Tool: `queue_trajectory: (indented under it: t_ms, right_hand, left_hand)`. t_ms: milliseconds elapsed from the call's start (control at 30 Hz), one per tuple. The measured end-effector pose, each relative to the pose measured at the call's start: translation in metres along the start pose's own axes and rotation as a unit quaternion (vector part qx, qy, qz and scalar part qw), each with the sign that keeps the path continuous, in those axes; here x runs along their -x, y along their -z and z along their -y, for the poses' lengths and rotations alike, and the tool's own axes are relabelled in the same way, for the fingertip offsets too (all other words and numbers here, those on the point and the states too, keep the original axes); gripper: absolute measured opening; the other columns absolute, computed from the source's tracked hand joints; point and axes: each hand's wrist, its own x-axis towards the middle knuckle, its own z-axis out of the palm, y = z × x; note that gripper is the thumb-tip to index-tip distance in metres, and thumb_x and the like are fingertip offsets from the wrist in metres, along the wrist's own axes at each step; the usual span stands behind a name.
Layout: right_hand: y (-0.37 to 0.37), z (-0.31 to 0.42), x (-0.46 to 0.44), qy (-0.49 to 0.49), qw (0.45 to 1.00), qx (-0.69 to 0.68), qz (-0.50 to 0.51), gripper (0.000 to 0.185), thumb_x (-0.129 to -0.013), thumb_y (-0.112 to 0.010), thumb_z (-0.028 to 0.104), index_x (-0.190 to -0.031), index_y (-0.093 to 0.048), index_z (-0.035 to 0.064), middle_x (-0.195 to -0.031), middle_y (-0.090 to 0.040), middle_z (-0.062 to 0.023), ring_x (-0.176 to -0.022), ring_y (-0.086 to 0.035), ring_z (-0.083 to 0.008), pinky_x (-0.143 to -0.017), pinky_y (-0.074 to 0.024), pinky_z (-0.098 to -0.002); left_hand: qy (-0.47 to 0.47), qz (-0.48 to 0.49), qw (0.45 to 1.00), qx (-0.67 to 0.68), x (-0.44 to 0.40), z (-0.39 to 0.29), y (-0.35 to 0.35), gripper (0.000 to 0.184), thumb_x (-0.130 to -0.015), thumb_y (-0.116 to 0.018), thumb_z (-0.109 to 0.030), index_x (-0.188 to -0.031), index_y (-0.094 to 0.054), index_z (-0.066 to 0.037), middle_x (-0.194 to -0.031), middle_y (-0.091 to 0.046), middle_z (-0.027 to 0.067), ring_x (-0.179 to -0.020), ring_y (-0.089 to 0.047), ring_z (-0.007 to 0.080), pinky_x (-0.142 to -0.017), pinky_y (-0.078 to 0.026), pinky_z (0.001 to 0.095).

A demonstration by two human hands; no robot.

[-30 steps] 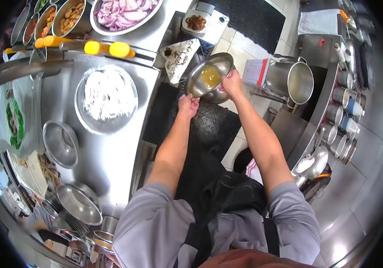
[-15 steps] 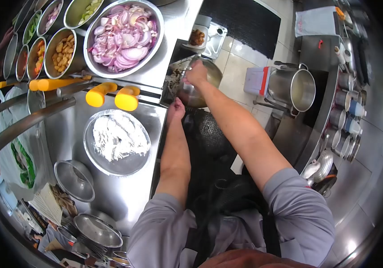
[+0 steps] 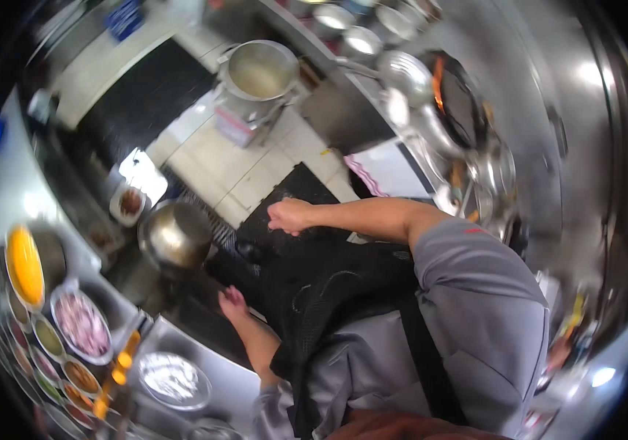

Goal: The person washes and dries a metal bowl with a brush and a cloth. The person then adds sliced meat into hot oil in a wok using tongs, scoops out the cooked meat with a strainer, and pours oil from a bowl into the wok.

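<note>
My right hand (image 3: 289,217) is held out over the dark floor mat, away from the bowl, its fingers curled in and nothing showing in them. Lower on the left, my left hand (image 3: 233,302) hovers beside the counter edge with its fingers loosely apart, holding nothing I can see. A round steel bowl (image 3: 174,233) stands up and to the left of that hand, touched by neither hand. Beyond it sits a white dish of brown food (image 3: 128,203) near a white tray (image 3: 143,176).
Sliced onions fill a bowl (image 3: 81,324) on the left counter, near several food tubs, yellow handles (image 3: 125,359) and a plate of white strips (image 3: 174,379). A large pot (image 3: 261,71) stands ahead; pans (image 3: 405,79) line the right side.
My body and view have turned to the right. My right hand has left the steel bowl and swung out over the floor mat. My left hand has also moved apart from the bowl.
</note>
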Motion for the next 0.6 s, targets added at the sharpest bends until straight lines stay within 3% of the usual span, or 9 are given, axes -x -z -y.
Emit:
queue_trajectory:
  t_ms: [33,200,267,333,367,400,500,567,600]
  right_hand:
    - [0.014,-0.017,0.029,-0.013,1.000,0.014,0.005,0.022,-0.094,-0.058,0.023,-0.084,-0.059,0.0032,-0.068,-0.069,-0.0107,-0.057,-0.069,-0.0257,-0.058,-0.0542,-0.0389]
    - [0.032,-0.127,0.157,-0.071,0.975,-0.152,-0.148,0.022,-0.095,-0.056,0.023,-0.085,-0.056,0.0034,-0.064,-0.065,-0.0093,-0.051,-0.067,-0.0212,-0.054,-0.0534,-0.0375]
    - [0.020,-0.172,0.201,-0.092,0.944,-0.230,-0.219,0.018,-0.094,-0.057,0.020,-0.087,-0.055,0.0037,-0.065,-0.065,-0.0099,-0.054,-0.067,-0.0232,-0.056,-0.0531,-0.0387]
    - [0.013,-0.211,0.243,-0.099,0.912,-0.291,-0.270,0.016,-0.093,-0.057,0.018,-0.088,-0.055,0.0037,-0.067,-0.065,-0.0110,-0.059,-0.068,-0.0257,-0.059,-0.0532,-0.0398]
    - [0.005,-0.233,0.264,-0.072,0.891,-0.218,-0.392,0.013,-0.092,-0.057,0.017,-0.089,-0.056,0.0040,-0.074,-0.065,-0.0133,-0.067,-0.067,-0.0298,-0.064,-0.0527,-0.0418]
    - [-0.004,-0.253,0.286,-0.054,0.851,-0.139,-0.504,0.011,-0.091,-0.058,0.015,-0.091,-0.057,0.0042,-0.080,-0.065,-0.0155,-0.076,-0.067,-0.0339,-0.068,-0.0521,-0.0438]
    - [-0.006,-0.312,0.365,-0.145,0.717,-0.111,-0.672,0.009,-0.089,-0.058,0.012,-0.094,-0.059,0.0039,-0.090,-0.061,-0.0201,-0.089,-0.061,-0.0414,-0.076,-0.0498,-0.0489]
    - [-0.003,-0.351,0.422,-0.223,0.602,-0.118,-0.757,0.011,-0.087,-0.059,0.008,-0.097,-0.059,0.0038,-0.092,-0.060,-0.0202,-0.092,-0.060,-0.0427,-0.080,-0.0488,-0.0513]
    - [-0.006,-0.369,0.445,-0.278,0.551,-0.153,-0.771,0.014,-0.086,-0.060,0.007,-0.100,-0.059,0.0038,-0.094,-0.060,-0.0197,-0.094,-0.060,-0.0434,-0.083,-0.0481,-0.0523]
  left_hand:
    - [-0.008,-0.006,0.987,-0.160,0.021,0.017,0.007,0.036,-0.101,-0.056,-0.039,-0.075,-0.048,-0.014,-0.067,-0.046,-0.0027,-0.053,-0.042,0.0124,-0.046,-0.033,0.0275]
    - [0.009,0.033,0.841,-0.541,0.023,0.051,0.035,0.036,-0.095,-0.064,-0.044,-0.082,-0.056,-0.011,-0.071,-0.054,0.0006,-0.060,-0.051,0.0153,-0.050,-0.040,0.0300]
    - [-0.215,0.040,0.745,-0.631,0.029,0.056,0.013,0.048,-0.092,-0.067,-0.047,-0.091,-0.062,0.001,-0.085,-0.065,0.0080,-0.072,-0.061,0.0239,-0.061,-0.049,0.0391]
    - [-0.203,-0.016,0.729,-0.653,0.068,0.057,-0.052,0.052,-0.091,-0.068,-0.041,-0.100,-0.062,0.010,-0.099,-0.069,0.0200,-0.086,-0.065,0.0341,-0.076,-0.051,0.0465]
    - [-0.312,0.048,0.604,-0.732,0.077,0.058,-0.082,0.049,-0.090,-0.067,-0.037,-0.099,-0.062,0.011,-0.098,-0.068,0.0230,-0.087,-0.064,0.0359,-0.078,-0.050,0.0469]
    - [-0.408,0.113,0.455,-0.783,0.088,0.065,-0.114,0.045,-0.090,-0.067,-0.032,-0.098,-0.062,0.011,-0.097,-0.067,0.0260,-0.087,-0.064,0.0378,-0.080,-0.048,0.0473]
    - [-0.437,0.233,0.310,-0.811,0.125,0.126,-0.247,0.035,-0.092,-0.061,-0.024,-0.099,-0.061,0.011,-0.089,-0.064,0.0262,-0.083,-0.061,0.0385,-0.080,-0.047,0.0457]
    - [-0.474,0.287,0.348,-0.756,0.191,0.217,-0.319,0.030,-0.093,-0.062,-0.017,-0.109,-0.062,0.008,-0.098,-0.066,0.0202,-0.087,-0.062,0.0316,-0.084,-0.049,0.0417]
    - [-0.559,0.359,0.334,-0.669,0.221,0.268,-0.342,0.029,-0.095,-0.062,-0.019,-0.110,-0.063,0.006,-0.088,-0.065,0.0127,-0.076,-0.060,0.0175,-0.064,-0.050,0.0330]
